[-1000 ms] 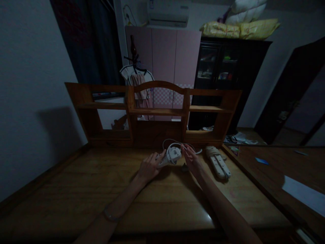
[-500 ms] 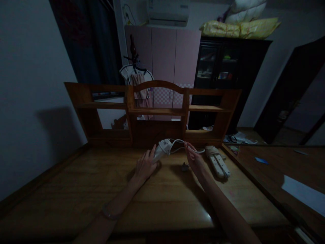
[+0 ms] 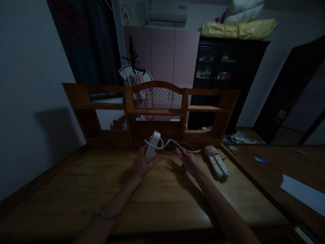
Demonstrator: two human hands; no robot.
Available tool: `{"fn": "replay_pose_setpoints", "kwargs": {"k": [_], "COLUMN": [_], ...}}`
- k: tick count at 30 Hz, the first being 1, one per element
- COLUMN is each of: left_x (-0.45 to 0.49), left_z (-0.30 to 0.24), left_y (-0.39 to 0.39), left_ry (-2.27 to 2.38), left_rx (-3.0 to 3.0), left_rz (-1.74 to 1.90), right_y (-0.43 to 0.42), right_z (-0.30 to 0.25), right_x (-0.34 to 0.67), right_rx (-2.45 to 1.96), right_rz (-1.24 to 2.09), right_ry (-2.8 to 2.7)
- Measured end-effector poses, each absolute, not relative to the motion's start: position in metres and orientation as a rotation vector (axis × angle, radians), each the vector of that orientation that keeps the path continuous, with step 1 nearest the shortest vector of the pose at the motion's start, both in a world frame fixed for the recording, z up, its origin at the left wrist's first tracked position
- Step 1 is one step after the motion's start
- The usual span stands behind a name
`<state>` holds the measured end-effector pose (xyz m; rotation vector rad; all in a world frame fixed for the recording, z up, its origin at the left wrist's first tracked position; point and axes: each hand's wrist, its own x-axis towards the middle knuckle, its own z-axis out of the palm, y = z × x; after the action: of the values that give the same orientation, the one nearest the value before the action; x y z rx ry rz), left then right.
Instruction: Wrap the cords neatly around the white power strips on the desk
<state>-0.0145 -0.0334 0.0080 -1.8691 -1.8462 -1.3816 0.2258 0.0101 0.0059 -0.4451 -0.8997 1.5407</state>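
Observation:
My left hand [image 3: 142,164] is closed around a white power strip [image 3: 153,145], held tilted up above the wooden desk. Its white cord [image 3: 169,140] loops once about the strip and trails off to the right in loose curves. My right hand [image 3: 188,161] is beside the cord, fingers stretched out toward it, and no grip on it shows. Partly hidden under that hand, a dark plug [image 3: 183,168] lies on the desk. Farther right, a second power strip [image 3: 218,166], off-white with its cord wound round one end, rests on the desktop.
A wooden shelf unit [image 3: 157,112] runs along the desk's back edge. To the right, a lower brown surface [image 3: 269,169] bears a white paper sheet [image 3: 302,193] and a blue card [image 3: 260,160]. A wall [image 3: 30,101] bounds the left side.
My left hand has turned the power strip more upright and shifted slightly left. My right hand has moved left and down and let go of the cord, its fingers now stretched out.

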Motion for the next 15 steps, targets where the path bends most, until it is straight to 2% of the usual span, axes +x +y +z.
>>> {"fn": "replay_pose_setpoints", "kwargs": {"k": [9, 15], "left_x": [-0.011, -0.012], "left_z": [0.013, 0.010], "left_y": [-0.039, -0.040], "left_ry": [-1.683, -1.610], "left_rx": [-2.052, -2.115], "left_rz": [-1.413, -1.193], "right_y": [0.008, -0.004], "right_z": [0.012, 0.014], "right_x": [0.229, 0.221], "right_rx": [-0.505, -0.567], "right_rz": [1.712, 1.774], "right_ry": [-1.032, -1.225]}}
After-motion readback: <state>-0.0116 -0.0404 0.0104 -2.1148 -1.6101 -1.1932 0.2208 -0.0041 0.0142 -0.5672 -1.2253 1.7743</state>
